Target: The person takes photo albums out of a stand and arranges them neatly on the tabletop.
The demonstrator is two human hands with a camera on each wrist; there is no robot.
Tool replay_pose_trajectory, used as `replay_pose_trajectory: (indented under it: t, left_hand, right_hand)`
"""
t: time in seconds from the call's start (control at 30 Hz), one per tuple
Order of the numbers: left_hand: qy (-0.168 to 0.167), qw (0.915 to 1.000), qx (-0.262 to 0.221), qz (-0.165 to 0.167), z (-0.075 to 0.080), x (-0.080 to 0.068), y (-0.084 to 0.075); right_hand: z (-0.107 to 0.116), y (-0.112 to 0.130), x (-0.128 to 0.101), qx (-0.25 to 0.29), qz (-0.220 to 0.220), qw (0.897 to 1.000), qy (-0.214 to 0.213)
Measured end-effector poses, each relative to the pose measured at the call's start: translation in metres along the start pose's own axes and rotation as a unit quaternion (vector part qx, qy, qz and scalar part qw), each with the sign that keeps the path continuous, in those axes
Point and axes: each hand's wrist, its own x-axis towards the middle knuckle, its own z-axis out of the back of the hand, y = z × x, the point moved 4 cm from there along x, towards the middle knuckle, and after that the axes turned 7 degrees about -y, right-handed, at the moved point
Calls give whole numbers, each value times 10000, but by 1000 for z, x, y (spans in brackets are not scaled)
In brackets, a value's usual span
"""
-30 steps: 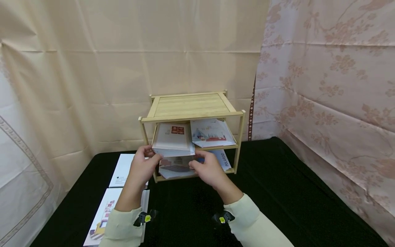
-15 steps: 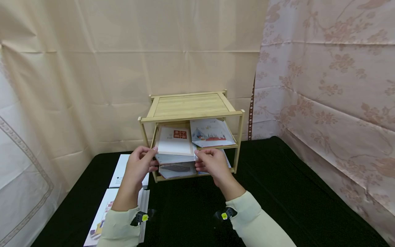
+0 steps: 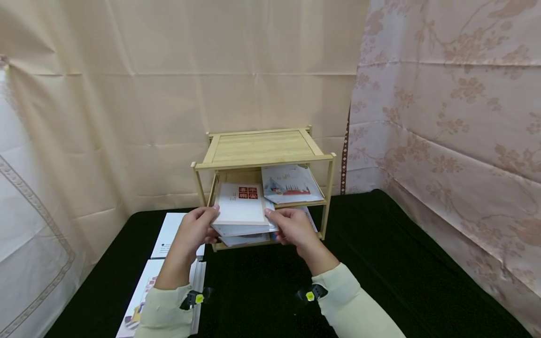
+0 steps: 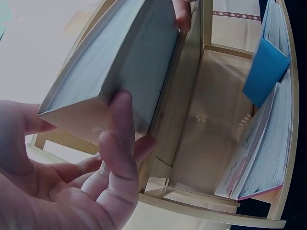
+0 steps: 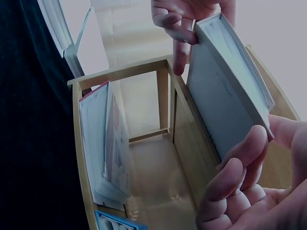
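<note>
At the centre of the frame, the left hand (image 3: 195, 231) and right hand (image 3: 292, 227) each grip 1 side of a white book (image 3: 243, 211), fingers curled under its edges. The book sits half out of the middle tier of the wooden shelf (image 3: 261, 150) on the black desk (image 3: 380, 253), with booklets (image 3: 169, 232) at lower left.

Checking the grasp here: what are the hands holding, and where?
Both hands, left hand and right hand, grip the white book by its near corners.
</note>
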Motion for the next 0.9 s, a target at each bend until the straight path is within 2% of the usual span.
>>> replay_pose_trajectory:
  t: [0.17,0.5,0.9]
  left_hand:
    - [164,9998,74,-72,0,1,1]
    - [527,9985,83,-97,3,-1,5]
    - [809,9963,279,-52,7,-8,1]
  right_hand:
    - [-1,0,0,-76,-110,9999,17]
    - [-5,-3,-3,796,-301,9955,410]
    - [-2,-3,-11,359,-188,9964,743]
